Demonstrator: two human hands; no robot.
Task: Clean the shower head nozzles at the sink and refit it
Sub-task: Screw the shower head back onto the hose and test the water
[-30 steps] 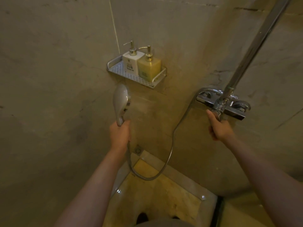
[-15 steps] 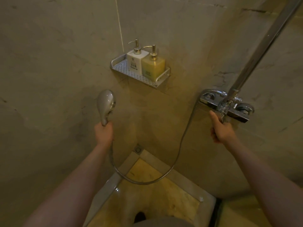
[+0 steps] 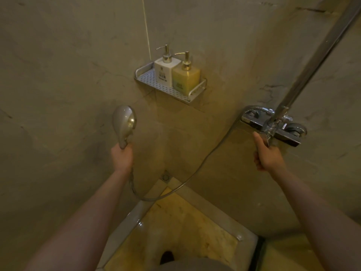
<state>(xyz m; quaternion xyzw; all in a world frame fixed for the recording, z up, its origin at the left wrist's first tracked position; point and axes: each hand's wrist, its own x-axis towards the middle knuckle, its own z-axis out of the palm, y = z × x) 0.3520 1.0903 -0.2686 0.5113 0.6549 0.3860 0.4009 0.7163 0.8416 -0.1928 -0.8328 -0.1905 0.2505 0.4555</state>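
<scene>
Head view, shower corner. Left hand [image 3: 122, 157] grips the handle of the shower head [image 3: 123, 123], held upright before the wall below the soap shelf [image 3: 170, 90]. Right hand [image 3: 266, 155] closes on the lever of the mixer tap [image 3: 273, 126]. Hose [image 3: 187, 182] sags between them.

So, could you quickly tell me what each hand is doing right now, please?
Left hand: closed around the shower head handle.
Right hand: closed on the mixer lever.
</scene>
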